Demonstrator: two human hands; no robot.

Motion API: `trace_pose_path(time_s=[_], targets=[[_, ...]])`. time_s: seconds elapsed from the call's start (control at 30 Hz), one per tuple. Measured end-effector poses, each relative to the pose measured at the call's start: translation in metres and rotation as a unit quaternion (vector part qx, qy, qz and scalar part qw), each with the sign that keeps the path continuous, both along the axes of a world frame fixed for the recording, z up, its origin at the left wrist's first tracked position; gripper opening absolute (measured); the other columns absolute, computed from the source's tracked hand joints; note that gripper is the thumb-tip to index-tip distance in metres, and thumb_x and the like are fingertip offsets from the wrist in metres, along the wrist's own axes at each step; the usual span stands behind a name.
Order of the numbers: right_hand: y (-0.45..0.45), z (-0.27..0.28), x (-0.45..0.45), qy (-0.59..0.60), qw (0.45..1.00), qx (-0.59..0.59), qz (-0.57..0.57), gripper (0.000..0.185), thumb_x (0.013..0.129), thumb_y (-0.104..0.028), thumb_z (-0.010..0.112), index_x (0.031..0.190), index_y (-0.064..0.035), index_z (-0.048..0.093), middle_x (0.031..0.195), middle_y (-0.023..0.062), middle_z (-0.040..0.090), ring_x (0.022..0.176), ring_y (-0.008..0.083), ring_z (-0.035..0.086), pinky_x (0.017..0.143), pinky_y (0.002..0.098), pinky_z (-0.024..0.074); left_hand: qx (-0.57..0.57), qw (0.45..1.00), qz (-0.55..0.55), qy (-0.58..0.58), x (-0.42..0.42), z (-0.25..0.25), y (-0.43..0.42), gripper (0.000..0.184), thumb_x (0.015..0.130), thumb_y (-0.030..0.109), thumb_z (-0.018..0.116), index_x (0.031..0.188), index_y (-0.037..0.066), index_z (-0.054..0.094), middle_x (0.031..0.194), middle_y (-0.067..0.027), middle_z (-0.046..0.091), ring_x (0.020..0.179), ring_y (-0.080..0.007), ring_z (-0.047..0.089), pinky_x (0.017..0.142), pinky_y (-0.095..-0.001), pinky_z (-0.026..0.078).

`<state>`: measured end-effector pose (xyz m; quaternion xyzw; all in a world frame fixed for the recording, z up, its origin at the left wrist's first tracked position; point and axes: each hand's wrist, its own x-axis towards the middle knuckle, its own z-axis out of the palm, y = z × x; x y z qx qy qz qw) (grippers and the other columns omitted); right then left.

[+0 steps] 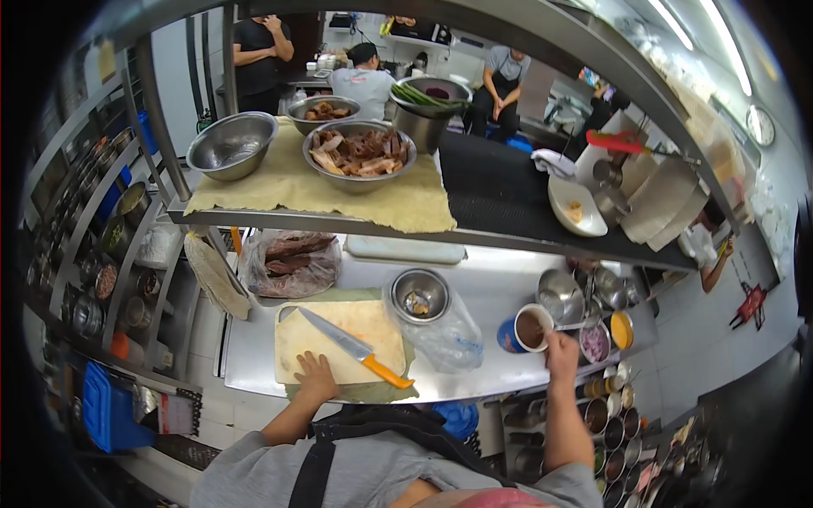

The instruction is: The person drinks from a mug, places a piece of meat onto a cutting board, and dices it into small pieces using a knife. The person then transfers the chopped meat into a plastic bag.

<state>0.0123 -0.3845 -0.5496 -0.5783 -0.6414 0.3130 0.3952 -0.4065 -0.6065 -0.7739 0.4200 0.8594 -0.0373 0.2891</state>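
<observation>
My left hand (pixel 316 377) lies flat, fingers spread, on the lower edge of a cream cutting board (pixel 296 332). A knife (pixel 339 336) with an orange handle rests diagonally on the board, its handle over the right edge. My right hand (pixel 561 354) is closed at the rim of a blue container (pixel 510 336) full of brown stuff. A thin metal-handled utensil (pixel 572 325) shows at the fingers; its working end is hidden. Between the hands, a small steel bowl (pixel 421 294) with a few scraps stands partly on a clear plastic bag (pixel 457 339).
Dark meat in a plastic bag (pixel 296 264) lies behind the board. Bowls of chopped purple onion (pixel 594 342) and yellow sauce (pixel 622 329) stand at right. An overhead shelf (pixel 339 223) holds a bowl of cut meat (pixel 360 175). Several people are across the kitchen.
</observation>
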Motion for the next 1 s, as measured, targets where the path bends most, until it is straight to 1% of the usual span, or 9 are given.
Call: trace_pose_path(time_s=[0.23, 0.47, 0.7, 0.73, 0.77, 0.83, 0.87, 0.93, 1.0], targets=[[-0.021, 0.103, -0.059, -0.040, 0.980, 0.057, 0.189, 0.044, 0.091, -0.029, 0.072, 0.065, 0.0057, 0.061, 0.049, 0.0057, 0.046, 0.052, 0.0069, 0.040, 0.047, 0.0310, 0.0311, 0.035, 0.999, -0.029, 0.014, -0.005, -0.023, -0.014, 0.096, 0.082, 0.036, 0.073, 0.155, 0.001, 0.023, 0.159, -0.0363, 0.008, 0.146, -0.0600, 0.003, 0.107, -0.0757, 0.026], [-0.051, 0.194, -0.119, -0.080, 0.930, 0.096, 0.344, 0.031, 0.086, -0.023, 0.074, 0.072, 0.0049, 0.072, 0.053, 0.0145, 0.059, 0.046, 0.0212, 0.059, 0.047, 0.0325, 0.0411, 0.037, 0.999, -0.036, 0.011, -0.005, -0.012, -0.009, 0.096, 0.082, 0.034, 0.073, 0.155, 0.000, 0.021, 0.159, -0.0380, 0.006, 0.146, -0.0610, 0.002, 0.106, -0.0762, 0.026], [-0.060, 0.229, -0.143, -0.064, 0.896, 0.103, 0.426, 0.024, 0.080, -0.017, 0.077, 0.072, 0.0050, 0.073, 0.057, 0.0139, 0.065, 0.048, 0.0218, 0.062, 0.047, 0.0319, 0.0435, 0.047, 0.996, -0.077, -0.019, -0.025, -0.046, -0.015, 0.096, 0.080, 0.036, 0.072, 0.155, 0.001, 0.024, 0.157, -0.0383, 0.004, 0.144, -0.0632, 0.003, 0.105, -0.0746, 0.031], [-0.060, 0.230, -0.144, -0.068, 0.891, 0.109, 0.436, 0.023, 0.080, -0.017, 0.077, 0.072, 0.0046, 0.073, 0.058, 0.0138, 0.065, 0.048, 0.0217, 0.063, 0.046, 0.0315, 0.0434, 0.075, 0.993, -0.093, -0.019, -0.035, -0.033, -0.011, 0.080, 0.082, 0.036, 0.074, 0.147, 0.002, 0.043, 0.148, -0.0336, 0.037, 0.138, -0.0522, 0.037, 0.100, -0.0608, 0.046], [-0.060, 0.230, -0.145, -0.073, 0.885, 0.115, 0.445, 0.023, 0.080, -0.017, 0.077, 0.072, 0.0043, 0.073, 0.059, 0.0138, 0.066, 0.048, 0.0216, 0.063, 0.046, 0.0310, 0.0434, 0.074, 0.993, -0.092, -0.020, -0.047, -0.007, -0.004, 0.080, 0.082, 0.036, 0.074, 0.147, 0.002, 0.043, 0.148, -0.0336, 0.037, 0.138, -0.0522, 0.037, 0.100, -0.0608, 0.046], [-0.060, 0.229, -0.146, -0.079, 0.880, 0.123, 0.452, 0.022, 0.080, -0.017, 0.076, 0.072, 0.0041, 0.073, 0.059, 0.0137, 0.066, 0.048, 0.0214, 0.062, 0.046, 0.0309, 0.0426, 0.216, 0.952, -0.020, -0.215, -0.069, 0.065, 0.010, 0.053, 0.088, 0.031, 0.073, 0.131, 0.002, 0.062, 0.116, -0.0201, 0.069, 0.105, -0.0310, 0.068, 0.085, -0.0435, 0.055], [-0.060, 0.229, -0.146, -0.083, 0.876, 0.126, 0.458, 0.022, 0.080, -0.016, 0.076, 0.072, 0.0040, 0.073, 0.059, 0.0136, 0.066, 0.048, 0.0214, 0.062, 0.045, 0.0308, 0.0422, 0.384, 0.899, -0.029, -0.210, -0.071, 0.116, 0.013, 0.032, 0.092, 0.021, 0.071, 0.117, 0.002, 0.072, 0.087, -0.0080, 0.075, 0.075, -0.0158, 0.069, 0.072, -0.0312, 0.054], [-0.060, 0.227, -0.146, -0.089, 0.873, 0.124, 0.464, 0.022, 0.081, -0.016, 0.075, 0.072, 0.0039, 0.073, 0.058, 0.0126, 0.064, 0.047, 0.0206, 0.060, 0.045, 0.0312, 0.0404, 0.496, 0.825, -0.020, -0.270, -0.082, 0.235, 0.010, 0.027, 0.094, 0.011, 0.067, 0.117, -0.003, 0.069, 0.092, -0.0060, 0.070, 0.083, -0.0142, 0.066, 0.077, -0.0298, 0.053], [-0.061, 0.224, -0.144, -0.096, 0.870, 0.116, 0.470, 0.022, 0.081, -0.016, 0.075, 0.072, 0.0038, 0.073, 0.057, 0.0117, 0.063, 0.046, 0.0199, 0.059, 0.044, 0.0317, 0.0390, 0.702, 0.685, -0.065, -0.184, -0.069, 0.341, -0.003, 0.028, 0.091, 0.005, 0.061, 0.116, -0.005, 0.069, 0.091, -0.0116, 0.067, 0.076, -0.0154, 0.062, 0.067, -0.0264, 0.049]])
